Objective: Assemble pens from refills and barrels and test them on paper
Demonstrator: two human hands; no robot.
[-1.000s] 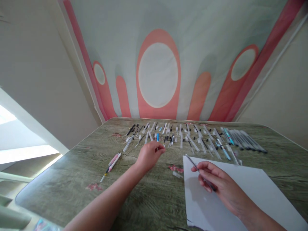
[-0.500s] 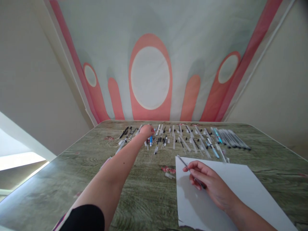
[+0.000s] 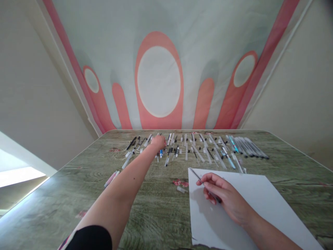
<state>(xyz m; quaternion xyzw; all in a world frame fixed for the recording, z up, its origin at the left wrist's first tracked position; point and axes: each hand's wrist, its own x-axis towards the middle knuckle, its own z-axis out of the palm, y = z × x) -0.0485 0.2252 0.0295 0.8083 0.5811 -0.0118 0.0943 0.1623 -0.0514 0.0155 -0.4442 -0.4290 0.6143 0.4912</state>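
My right hand (image 3: 217,189) is closed around a slim grey pen (image 3: 195,174), held slantwise over a sheet of white paper (image 3: 247,194). The pen's dark end shows below the fingers. My left arm stretches far across the table, and my left hand (image 3: 157,141) is among scattered pen parts. Its fingers are mostly hidden, so what they touch cannot be made out. Right by that hand lies a blue pen piece (image 3: 161,153). Clear pen barrels (image 3: 186,151), caps and thin dark refills are spread out to its right.
Several clear pens with black ends (image 3: 251,147) lie side by side at the far right. A light-blue and white pen (image 3: 229,159) is before them. Pink pens (image 3: 111,178) lie left of my forearm. A small clear cap (image 3: 181,189) sits beside the paper. A wall stands behind the table (image 3: 151,215).
The view has shifted slightly, uncovering more of the pink pens beside my left forearm. My left hand stays among the pen parts, and my right hand keeps the pen at the same slant.
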